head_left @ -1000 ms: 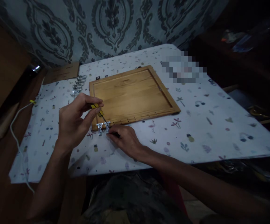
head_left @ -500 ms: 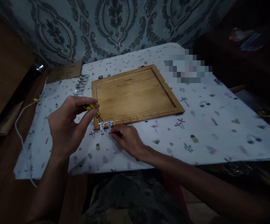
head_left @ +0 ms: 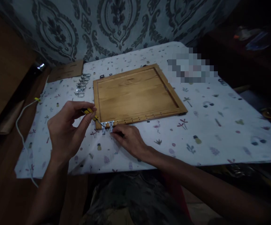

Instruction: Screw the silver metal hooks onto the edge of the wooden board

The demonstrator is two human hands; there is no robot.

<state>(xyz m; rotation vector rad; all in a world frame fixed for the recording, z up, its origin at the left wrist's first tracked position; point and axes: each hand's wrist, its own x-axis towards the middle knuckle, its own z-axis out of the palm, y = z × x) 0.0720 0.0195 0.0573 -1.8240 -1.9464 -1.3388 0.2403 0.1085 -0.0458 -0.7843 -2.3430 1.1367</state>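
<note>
Between the thumb and fingers of my left hand (head_left: 66,129) is a yellow-and-black screwdriver (head_left: 88,111). Its thin shaft slants down to the head of the left metal latch (head_left: 103,128); whether the tip touches a screw is too small to tell. A second, similar metal latch (head_left: 111,124) lies just right of it. Both sit at the near edge of a framed wooden panel (head_left: 135,97), toward its left corner. My right hand (head_left: 130,139) is closed, thumb and forefinger pinching the lower end of the right latch. A row of small dark holes runs along the panel's near edge.
Several metal clasps (head_left: 82,86) lie in a row left of the panel. Behind them is a piece of cardboard (head_left: 66,70). A white cable (head_left: 20,137) hangs over the left side of the patterned tablecloth (head_left: 208,125). A blurred-out patch covers something at the back right.
My left hand has shifted slightly left and down, bringing the screwdriver tip from between the two latches to the left one. My right hand keeps its pinch. The view has moved a little.
</note>
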